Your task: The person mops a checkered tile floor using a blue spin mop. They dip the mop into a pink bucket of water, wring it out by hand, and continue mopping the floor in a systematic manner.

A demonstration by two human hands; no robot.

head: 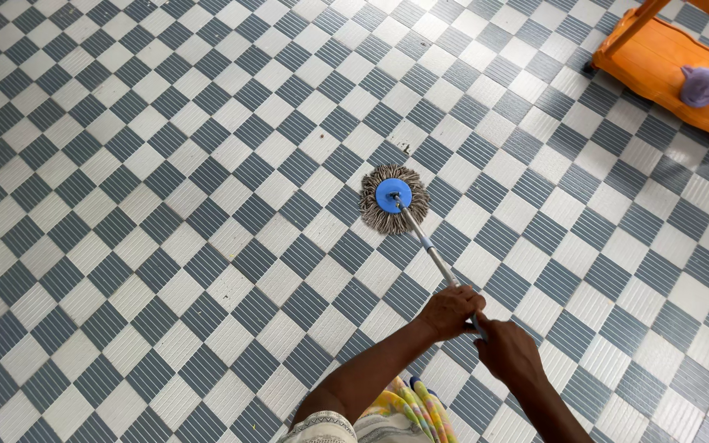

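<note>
On checkered floor (166, 205), left hand (450, 312) and right hand (509, 353) grip mop handle (428, 244).

Looking down, I see both my hands on mop handle (432, 250) — left hand (450, 312) higher up shaft, fingers wrapped round it, right hand (509, 351) just behind, closed on lower end, the two nearly touching. Handle runs up-left to mop head (393, 198): blue disc, grey-brown strings fanned flat on floor (166, 205) — checkered grey and white tiles. Top right, orange wooden shelf (658, 61), well apart from mop, purple cloth (702, 86) on it.
</note>
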